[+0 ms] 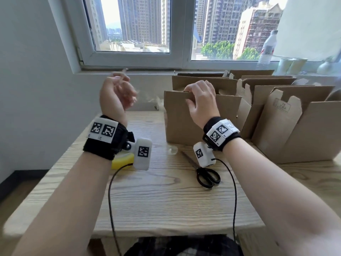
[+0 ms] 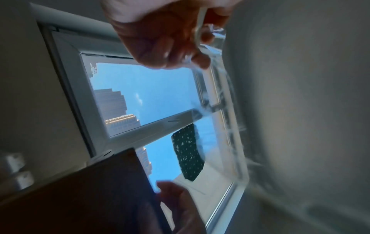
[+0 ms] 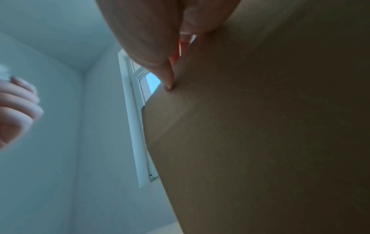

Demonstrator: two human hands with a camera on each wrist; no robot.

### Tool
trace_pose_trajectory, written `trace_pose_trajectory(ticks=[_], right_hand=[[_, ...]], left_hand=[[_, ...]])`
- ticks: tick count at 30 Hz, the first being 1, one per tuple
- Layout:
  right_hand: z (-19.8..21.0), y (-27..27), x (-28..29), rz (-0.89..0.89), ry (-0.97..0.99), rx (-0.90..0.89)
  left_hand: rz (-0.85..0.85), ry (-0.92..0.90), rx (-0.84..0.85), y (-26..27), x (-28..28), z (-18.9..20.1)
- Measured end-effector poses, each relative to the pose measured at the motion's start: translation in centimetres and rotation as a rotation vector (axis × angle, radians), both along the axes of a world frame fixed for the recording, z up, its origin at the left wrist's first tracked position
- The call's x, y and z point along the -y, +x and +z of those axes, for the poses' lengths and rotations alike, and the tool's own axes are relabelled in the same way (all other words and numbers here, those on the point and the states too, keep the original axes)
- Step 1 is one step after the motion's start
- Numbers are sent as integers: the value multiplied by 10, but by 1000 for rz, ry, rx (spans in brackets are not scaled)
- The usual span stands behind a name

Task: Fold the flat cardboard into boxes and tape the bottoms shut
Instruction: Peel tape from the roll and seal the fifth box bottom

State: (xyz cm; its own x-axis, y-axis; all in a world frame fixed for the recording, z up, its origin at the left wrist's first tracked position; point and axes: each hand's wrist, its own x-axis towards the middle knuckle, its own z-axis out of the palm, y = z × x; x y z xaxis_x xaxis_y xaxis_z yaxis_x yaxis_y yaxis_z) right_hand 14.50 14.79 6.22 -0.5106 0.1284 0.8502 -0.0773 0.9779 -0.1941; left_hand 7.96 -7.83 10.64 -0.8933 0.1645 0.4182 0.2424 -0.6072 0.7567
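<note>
A brown cardboard box (image 1: 184, 126) stands on the wooden table (image 1: 166, 204), just right of centre. My right hand (image 1: 191, 97) grips its top edge, fingers over the rim and thumb on the near face; the right wrist view shows the thumb pressed on the cardboard (image 3: 260, 126). My left hand (image 1: 120, 91) is raised to the left of the box and blurred. In the left wrist view this hand (image 2: 180, 57) has curled fingers pinching a strip of clear tape (image 2: 222, 95) that trails down toward the box. In the head view the tape is barely visible.
Black scissors (image 1: 206, 174) lie on the table under my right wrist. A yellow tape roll (image 1: 122, 160) sits half hidden below my left wrist. Several more cardboard boxes (image 1: 295, 126) stand at the right and behind. A bottle (image 1: 267, 48) and cups rest on the windowsill.
</note>
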Motion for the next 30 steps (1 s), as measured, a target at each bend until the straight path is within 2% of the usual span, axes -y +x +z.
trace_pose_trajectory(ticks=[4,7,11,16,20,27,30], right_hand=[[-5,13,1,153,-77,-54],[-9,30,1,169,-166,-72],[-13,57,8,209,-422,-24],[-19,76,17,420,-695,91],[-25,80,17,427,-770,250],[-35,70,15,321,-865,246],[-41,76,12,409,-1077,201]], left_hand=[[-113,-90,-19,11,-14,-12],[-176,-90,-8,21,-23,-10],[-239,-117,-43,30,-37,-2],[-243,-119,-70,39,-60,10],[-264,-107,-65,42,-75,17],[-278,-47,-47,45,-84,25],[-243,-15,-22,38,-81,26]])
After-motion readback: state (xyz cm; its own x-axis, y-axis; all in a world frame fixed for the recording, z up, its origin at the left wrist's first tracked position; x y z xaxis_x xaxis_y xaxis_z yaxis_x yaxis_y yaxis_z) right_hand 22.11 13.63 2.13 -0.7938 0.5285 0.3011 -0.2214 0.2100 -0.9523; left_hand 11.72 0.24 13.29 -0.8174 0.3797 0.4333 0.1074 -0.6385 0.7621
